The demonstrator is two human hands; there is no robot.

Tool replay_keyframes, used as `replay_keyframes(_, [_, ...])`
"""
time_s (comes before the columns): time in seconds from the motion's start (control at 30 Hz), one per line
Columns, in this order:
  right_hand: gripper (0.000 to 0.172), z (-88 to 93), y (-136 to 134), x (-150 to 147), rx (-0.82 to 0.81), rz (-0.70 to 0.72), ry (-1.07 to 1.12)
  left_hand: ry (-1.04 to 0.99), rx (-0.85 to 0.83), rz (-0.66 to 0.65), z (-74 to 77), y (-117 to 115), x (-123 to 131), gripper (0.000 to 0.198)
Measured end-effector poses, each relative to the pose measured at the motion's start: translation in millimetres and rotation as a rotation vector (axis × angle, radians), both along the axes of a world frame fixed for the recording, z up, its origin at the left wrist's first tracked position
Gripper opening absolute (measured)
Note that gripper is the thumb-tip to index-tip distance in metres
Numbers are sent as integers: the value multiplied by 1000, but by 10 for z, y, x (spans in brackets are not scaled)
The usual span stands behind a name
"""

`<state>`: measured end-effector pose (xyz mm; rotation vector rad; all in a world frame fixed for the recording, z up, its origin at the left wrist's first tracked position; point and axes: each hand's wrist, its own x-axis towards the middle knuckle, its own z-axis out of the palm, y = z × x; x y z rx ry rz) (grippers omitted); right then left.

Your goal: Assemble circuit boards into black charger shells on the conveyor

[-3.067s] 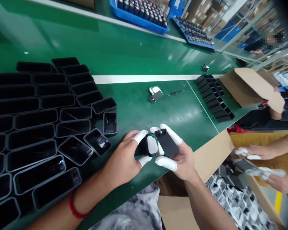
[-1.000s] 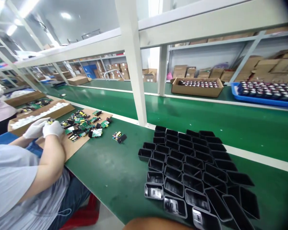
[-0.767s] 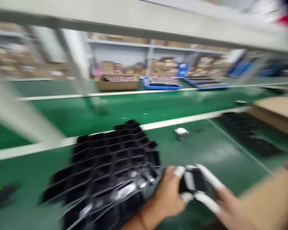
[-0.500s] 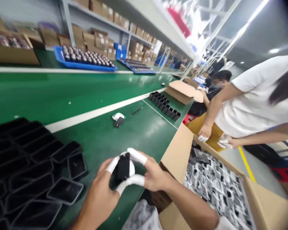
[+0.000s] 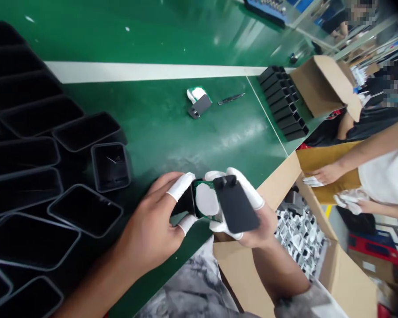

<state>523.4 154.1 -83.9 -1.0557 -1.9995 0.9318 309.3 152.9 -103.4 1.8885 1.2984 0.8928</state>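
Note:
Both hands meet over the near edge of the green bench. My left hand, white cots on its fingertips, pinches the left side of a small green circuit board with a white round pad. My right hand, fingers also in white cots, holds a flat black cover plate hinged off the board's right side. The fingers of both hands are closed around this one assembly. A second, similar board with a black plate lies on the bench farther back.
Rows of empty black plastic shells fill the left. Tweezers lie beside the spare board. More black shells and an open cardboard box sit at the right. A carton of parts stands below the bench edge; another person's hands reach there.
The view swung from the left neighbour, across the bench to the right, then down onto my hands. The board and black plate stayed in both hands; the plate now lies opened to the right.

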Motion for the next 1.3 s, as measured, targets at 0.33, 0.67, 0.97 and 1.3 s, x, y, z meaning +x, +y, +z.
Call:
replay_keyframes(0.33, [62, 109, 106, -70, 100, 79, 133, 25, 33, -24, -4, 47, -3, 50])
replay_keyframes(0.67, [63, 129, 87, -69, 118, 37, 55, -14, 48, -20, -3, 40, -10, 53])
replay_keyframes(0.97, [56, 198, 146, -83, 205, 100, -5, -18, 57, -14, 6, 40, 5, 53])
replay_keyframes(1.3, [62, 111, 156, -47, 240, 148, 91, -33, 32, -23, 14, 55, 10, 51])
